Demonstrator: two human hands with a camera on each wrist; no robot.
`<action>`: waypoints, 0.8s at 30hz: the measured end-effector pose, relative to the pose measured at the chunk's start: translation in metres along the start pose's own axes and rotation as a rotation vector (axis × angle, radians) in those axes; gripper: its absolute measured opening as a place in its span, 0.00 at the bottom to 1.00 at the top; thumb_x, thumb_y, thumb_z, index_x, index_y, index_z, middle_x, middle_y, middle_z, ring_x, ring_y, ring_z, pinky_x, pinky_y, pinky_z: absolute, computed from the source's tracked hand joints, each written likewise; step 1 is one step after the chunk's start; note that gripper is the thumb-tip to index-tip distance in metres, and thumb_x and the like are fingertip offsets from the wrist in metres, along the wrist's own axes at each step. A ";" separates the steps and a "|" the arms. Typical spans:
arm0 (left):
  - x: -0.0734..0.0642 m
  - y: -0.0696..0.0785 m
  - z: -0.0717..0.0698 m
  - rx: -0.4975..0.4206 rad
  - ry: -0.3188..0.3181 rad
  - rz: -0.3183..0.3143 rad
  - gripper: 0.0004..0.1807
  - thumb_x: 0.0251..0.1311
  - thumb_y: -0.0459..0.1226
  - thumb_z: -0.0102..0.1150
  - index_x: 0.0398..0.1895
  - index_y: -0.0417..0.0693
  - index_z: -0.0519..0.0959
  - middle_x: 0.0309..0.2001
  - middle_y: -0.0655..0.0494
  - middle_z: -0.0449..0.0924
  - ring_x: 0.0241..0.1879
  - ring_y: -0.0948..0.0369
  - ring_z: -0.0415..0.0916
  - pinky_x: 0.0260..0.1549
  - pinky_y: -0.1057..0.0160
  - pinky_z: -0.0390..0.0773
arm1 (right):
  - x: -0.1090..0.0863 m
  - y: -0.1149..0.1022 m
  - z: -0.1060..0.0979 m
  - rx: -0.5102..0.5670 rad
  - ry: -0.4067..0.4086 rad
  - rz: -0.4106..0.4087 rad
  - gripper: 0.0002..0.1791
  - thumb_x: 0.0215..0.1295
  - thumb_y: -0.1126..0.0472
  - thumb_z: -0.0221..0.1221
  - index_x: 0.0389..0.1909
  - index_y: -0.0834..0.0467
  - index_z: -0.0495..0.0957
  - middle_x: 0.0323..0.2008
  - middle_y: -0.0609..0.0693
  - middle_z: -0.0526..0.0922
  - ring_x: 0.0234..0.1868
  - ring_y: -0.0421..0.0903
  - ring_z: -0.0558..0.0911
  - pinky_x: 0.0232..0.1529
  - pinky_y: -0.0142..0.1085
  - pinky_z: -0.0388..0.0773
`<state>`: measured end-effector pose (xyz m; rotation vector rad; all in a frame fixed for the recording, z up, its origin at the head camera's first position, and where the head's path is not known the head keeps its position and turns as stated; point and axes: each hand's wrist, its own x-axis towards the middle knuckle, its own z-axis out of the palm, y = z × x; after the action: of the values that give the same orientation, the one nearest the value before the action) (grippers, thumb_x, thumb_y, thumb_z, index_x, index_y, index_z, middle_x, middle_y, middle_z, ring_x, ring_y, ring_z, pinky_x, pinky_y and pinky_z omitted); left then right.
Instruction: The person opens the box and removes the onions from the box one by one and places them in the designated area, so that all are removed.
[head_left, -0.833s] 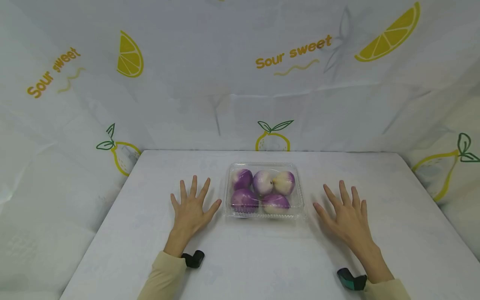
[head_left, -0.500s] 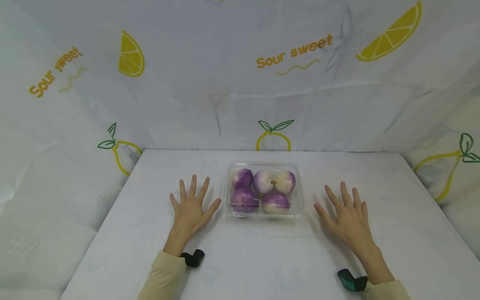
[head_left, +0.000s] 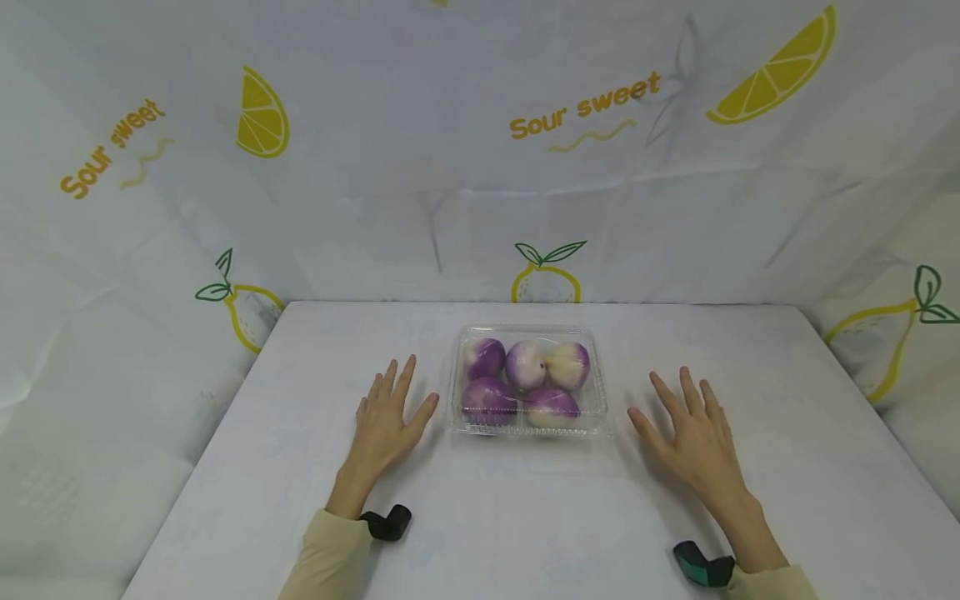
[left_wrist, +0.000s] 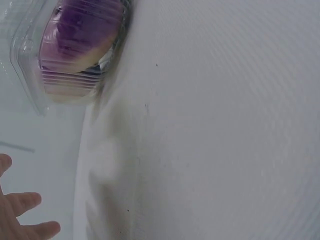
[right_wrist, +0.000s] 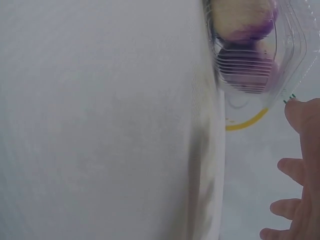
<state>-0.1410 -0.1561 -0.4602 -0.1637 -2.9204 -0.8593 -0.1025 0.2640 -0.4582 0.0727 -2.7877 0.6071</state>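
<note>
A clear plastic clamshell box [head_left: 529, 429] with its lid down sits on the table between the hands. Inside lie several round purple-and-white vegetables, onions by their look, among them a deep purple onion [head_left: 489, 401]. To the left of the box, my left hand [head_left: 381, 429] hovers palm down, fingers extended and thumb toward the box. My right hand [head_left: 693, 446] is held on the other side with its fingers spread, a wider gap between thumb and box. Neither hand holds anything. Both wrist views show the ribbed side of the box and some fingertips.
The white table [head_left: 525, 533] ends at a back edge against a hanging white cloth [head_left: 420, 125] printed with lemons and "Sour sweet". A dark wrist camera [head_left: 388, 523] is strapped to the left wrist, another dark wrist camera [head_left: 703, 565] to the right.
My left hand's fingers have drawn closer together and the hand has turned slightly. The right hand's outer fingers have also come a little closer together. The box stays in place.
</note>
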 end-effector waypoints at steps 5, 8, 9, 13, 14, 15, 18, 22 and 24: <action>0.001 0.001 0.004 -0.259 -0.029 0.030 0.44 0.73 0.55 0.50 0.84 0.53 0.46 0.82 0.40 0.49 0.80 0.38 0.49 0.72 0.29 0.52 | 0.000 -0.005 -0.002 0.066 -0.004 0.006 0.38 0.69 0.42 0.60 0.74 0.57 0.67 0.76 0.75 0.57 0.74 0.79 0.57 0.62 0.78 0.57; 0.002 0.003 0.006 -0.387 -0.050 0.052 0.46 0.72 0.54 0.51 0.84 0.51 0.42 0.83 0.42 0.47 0.80 0.39 0.50 0.73 0.31 0.52 | 0.001 -0.011 -0.004 0.150 -0.034 0.035 0.38 0.71 0.43 0.60 0.76 0.55 0.65 0.78 0.71 0.55 0.76 0.77 0.56 0.58 0.81 0.56; 0.002 0.004 0.006 -0.427 -0.054 0.062 0.46 0.72 0.53 0.52 0.84 0.51 0.42 0.83 0.42 0.47 0.80 0.38 0.51 0.73 0.31 0.53 | 0.001 -0.013 -0.004 0.187 -0.039 0.038 0.38 0.71 0.44 0.60 0.76 0.55 0.64 0.78 0.70 0.55 0.76 0.76 0.56 0.58 0.81 0.56; 0.002 0.007 0.009 -0.537 -0.067 0.114 0.51 0.69 0.52 0.57 0.84 0.49 0.39 0.83 0.39 0.45 0.78 0.36 0.54 0.70 0.30 0.58 | 0.001 -0.021 -0.002 0.358 -0.017 0.011 0.36 0.70 0.52 0.62 0.76 0.56 0.64 0.78 0.68 0.57 0.75 0.76 0.58 0.61 0.78 0.58; 0.002 0.009 0.010 -0.559 -0.071 0.126 0.52 0.68 0.51 0.58 0.84 0.49 0.39 0.83 0.39 0.44 0.78 0.35 0.54 0.70 0.30 0.59 | 0.001 -0.023 -0.001 0.391 -0.006 -0.004 0.36 0.70 0.54 0.63 0.76 0.56 0.65 0.78 0.67 0.58 0.75 0.74 0.59 0.62 0.75 0.60; 0.002 0.010 0.012 -0.576 -0.075 0.137 0.54 0.66 0.51 0.60 0.84 0.49 0.38 0.83 0.38 0.43 0.78 0.35 0.54 0.70 0.31 0.60 | 0.002 -0.024 0.001 0.414 0.009 -0.022 0.36 0.69 0.56 0.64 0.76 0.56 0.65 0.77 0.66 0.60 0.74 0.73 0.62 0.63 0.71 0.63; 0.002 0.014 0.015 -0.594 -0.087 0.156 0.59 0.61 0.52 0.66 0.84 0.51 0.37 0.83 0.39 0.41 0.77 0.35 0.55 0.70 0.33 0.62 | 0.001 -0.029 0.004 0.460 0.043 -0.066 0.37 0.66 0.61 0.67 0.75 0.53 0.67 0.76 0.61 0.63 0.74 0.62 0.66 0.67 0.41 0.75; 0.001 0.018 0.021 -0.591 -0.107 0.164 0.65 0.54 0.52 0.73 0.84 0.56 0.36 0.83 0.39 0.40 0.78 0.37 0.56 0.70 0.35 0.63 | 0.000 -0.035 0.008 0.481 0.086 -0.144 0.39 0.58 0.64 0.71 0.72 0.52 0.71 0.75 0.59 0.67 0.74 0.43 0.66 0.59 0.13 0.64; 0.001 0.020 0.024 -0.586 -0.121 0.160 0.68 0.50 0.51 0.77 0.84 0.59 0.35 0.83 0.41 0.40 0.78 0.39 0.56 0.70 0.36 0.64 | 0.001 -0.038 0.009 0.478 0.104 -0.196 0.40 0.54 0.66 0.74 0.70 0.55 0.73 0.74 0.59 0.68 0.73 0.40 0.66 0.59 0.12 0.63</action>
<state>-0.1412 -0.1266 -0.4693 -0.4931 -2.6137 -1.6944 -0.1016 0.2257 -0.4510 0.3931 -2.4391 1.1698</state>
